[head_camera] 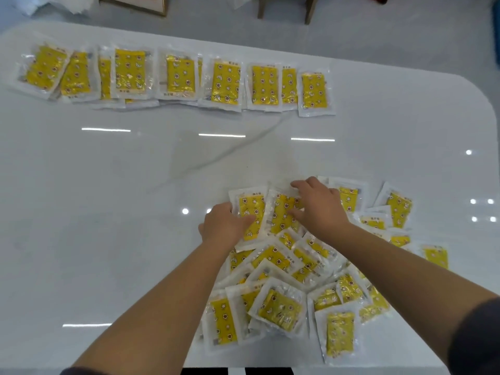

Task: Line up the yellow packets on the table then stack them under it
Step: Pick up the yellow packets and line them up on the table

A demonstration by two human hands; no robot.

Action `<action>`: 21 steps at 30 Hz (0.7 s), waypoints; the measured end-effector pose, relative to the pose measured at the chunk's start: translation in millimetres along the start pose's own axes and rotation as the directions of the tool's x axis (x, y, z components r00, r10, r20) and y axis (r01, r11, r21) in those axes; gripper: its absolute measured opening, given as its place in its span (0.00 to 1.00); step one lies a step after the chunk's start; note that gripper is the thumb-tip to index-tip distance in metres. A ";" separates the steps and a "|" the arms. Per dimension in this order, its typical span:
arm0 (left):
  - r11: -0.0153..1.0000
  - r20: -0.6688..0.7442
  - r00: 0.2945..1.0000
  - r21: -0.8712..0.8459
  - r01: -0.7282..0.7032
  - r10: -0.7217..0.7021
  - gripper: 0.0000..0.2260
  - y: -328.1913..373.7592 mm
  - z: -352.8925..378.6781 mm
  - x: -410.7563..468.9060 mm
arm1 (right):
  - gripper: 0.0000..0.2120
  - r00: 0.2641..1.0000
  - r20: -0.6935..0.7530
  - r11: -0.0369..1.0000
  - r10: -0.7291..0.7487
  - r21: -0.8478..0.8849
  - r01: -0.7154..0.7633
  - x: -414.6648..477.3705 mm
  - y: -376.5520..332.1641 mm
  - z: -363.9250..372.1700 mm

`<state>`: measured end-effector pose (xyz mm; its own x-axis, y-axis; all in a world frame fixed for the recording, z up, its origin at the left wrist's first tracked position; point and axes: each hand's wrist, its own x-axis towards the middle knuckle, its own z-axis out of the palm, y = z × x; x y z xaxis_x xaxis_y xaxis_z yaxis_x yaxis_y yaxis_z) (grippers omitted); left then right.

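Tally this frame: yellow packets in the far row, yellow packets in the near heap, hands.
Far row of yellow star-printed plastic packets: at least 9 showing, others tucked beneath
Near heap of the same packets: roughly 20, too overlapped for exactness
Hands: 2, left hand and right hand, both on heap packets
Total: about 29 packets, 2 hands

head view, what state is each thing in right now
far row of packets, lined up flat, edges overlapping
near pile of packets, jumbled, not lined up
left hand, grips the pile's top-left packet
right hand, fingers spread on the neighbouring packet
table, packets at far and near sides
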<state>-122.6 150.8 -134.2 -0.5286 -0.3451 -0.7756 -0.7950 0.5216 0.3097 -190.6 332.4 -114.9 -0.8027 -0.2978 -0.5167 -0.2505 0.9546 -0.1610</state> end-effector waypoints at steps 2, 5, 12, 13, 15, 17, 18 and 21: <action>0.998 0.033 0.999 -0.058 -0.034 0.036 0.16 -4.2 -3.0 -1.2 | 0.20 1.000 0.014 0.999 -0.001 0.042 0.000 1.6 0.5 -1.4; 0.991 0.057 0.994 -0.108 -0.083 0.089 0.14 -12.8 -8.4 -4.7 | 0.14 1.000 0.031 1.000 -0.005 0.022 0.004 3.3 -0.4 -2.9; 0.952 0.015 0.991 -0.280 -0.123 0.132 0.08 -41.1 -26.8 -14.1 | 0.02 0.995 0.083 0.937 0.049 0.341 -0.075 3.5 -9.0 -13.8; 0.948 0.039 0.991 -0.297 -0.113 0.131 0.08 -45.2 -27.8 -16.0 | 0.02 0.993 0.093 0.869 0.078 0.482 -0.114 2.1 -11.0 -15.5; 0.941 0.088 0.985 -0.319 -0.112 0.147 0.06 -49.8 -29.1 -22.3 | 0.07 0.978 0.126 0.671 0.165 0.713 -0.205 -1.1 -15.1 -15.2; 0.904 0.131 0.976 -0.414 -0.108 0.176 0.02 -50.5 -29.0 -29.9 | 0.11 0.953 0.191 0.446 0.236 0.850 -0.281 -5.7 -19.2 -13.0; 0.876 0.149 0.971 -0.473 -0.098 0.189 0.02 -48.6 -29.4 -34.4 | 0.11 0.945 0.222 0.359 0.240 0.884 -0.299 -8.0 -21.6 -12.1; 0.808 0.176 0.965 -0.586 -0.055 0.193 0.04 -40.1 -30.2 -42.6 | 0.10 0.940 0.289 0.137 0.181 0.939 -0.315 -14.1 -31.5 -13.6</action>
<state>-77.2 121.1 -96.9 -0.6112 -0.0951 -0.7857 -0.7882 -0.0170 0.6152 -178.8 306.5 -91.0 -0.6434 -0.1067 -0.7581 0.7271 0.2247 -0.6487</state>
